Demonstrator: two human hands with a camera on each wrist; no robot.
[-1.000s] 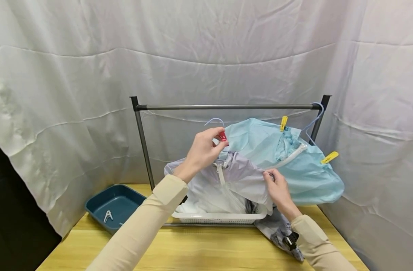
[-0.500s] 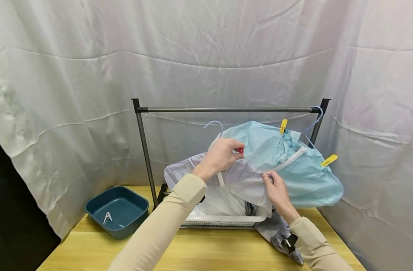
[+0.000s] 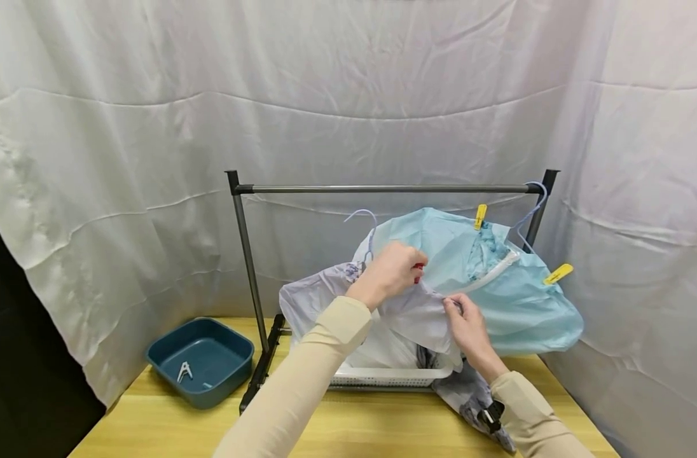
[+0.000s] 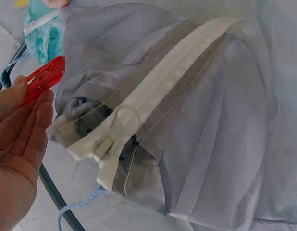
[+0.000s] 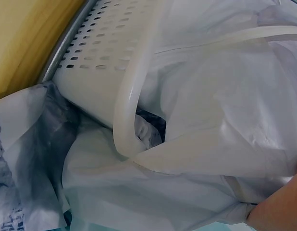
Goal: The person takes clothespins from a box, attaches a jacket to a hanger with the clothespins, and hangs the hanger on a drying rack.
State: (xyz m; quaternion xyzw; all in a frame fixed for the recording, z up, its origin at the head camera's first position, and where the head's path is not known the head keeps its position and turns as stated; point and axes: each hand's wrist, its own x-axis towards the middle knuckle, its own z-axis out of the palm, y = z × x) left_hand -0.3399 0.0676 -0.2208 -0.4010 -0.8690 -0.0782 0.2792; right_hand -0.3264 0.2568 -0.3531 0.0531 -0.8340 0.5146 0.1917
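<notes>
My left hand [image 3: 387, 272] pinches a red clothespin [image 4: 43, 81] between thumb and fingers. In the left wrist view the clothespin's tip is at the edge of a pale lavender zip-up garment [image 4: 213, 96]; I cannot tell whether it clamps the cloth. A white zipper [image 4: 163, 72] with a ring pull runs down the garment's front. The blue hanger hook [image 3: 364, 213] rises above its collar, clear of the rail. To the right, my right hand [image 3: 469, 327] pinches the garment's shoulder edge. Only a bit of that hand shows in the right wrist view.
A light blue garment [image 3: 531, 312] hangs at the rack's right end, with two yellow clothespins [image 3: 558, 274] on it. The rack's rail [image 3: 383, 189] spans behind. A white basket [image 3: 394, 374] sits below; a teal basin [image 3: 234, 375] holds a white clothespin [image 3: 184, 371].
My left hand has moved right and down with the red clothespin, from beside the hanger hook to the garment's shoulder. My right hand has kept its hold in about the same place.
</notes>
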